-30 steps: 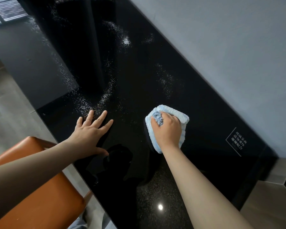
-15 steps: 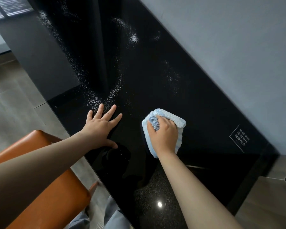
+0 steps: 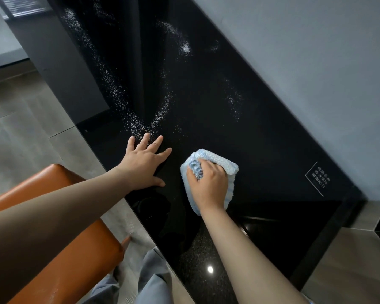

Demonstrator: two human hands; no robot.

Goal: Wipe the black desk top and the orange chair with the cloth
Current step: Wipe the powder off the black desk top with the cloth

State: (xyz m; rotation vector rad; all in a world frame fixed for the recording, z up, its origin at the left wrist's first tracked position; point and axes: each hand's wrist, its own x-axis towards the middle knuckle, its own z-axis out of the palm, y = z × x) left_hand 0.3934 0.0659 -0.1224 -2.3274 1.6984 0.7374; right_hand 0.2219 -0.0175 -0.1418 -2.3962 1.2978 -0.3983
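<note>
The orange chair (image 3: 59, 238) nearest me looks untouched. On the black desk top (image 3: 272, 150) the right hand (image 3: 208, 185) grips a bunched pale-blue cloth (image 3: 219, 163), pressing it down under the palm. The left hand (image 3: 144, 165) lies spread flat just beside it, holding nothing. Beyond both, trails of white specks (image 3: 158, 116) lie unwiped, so I'd say most of the job is left.

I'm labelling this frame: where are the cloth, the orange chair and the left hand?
cloth (image 3: 219, 160): head view, fluffy far edge.
orange chair (image 3: 86, 260): head view, seat top.
left hand (image 3: 144, 164): head view, back of hand.
</note>
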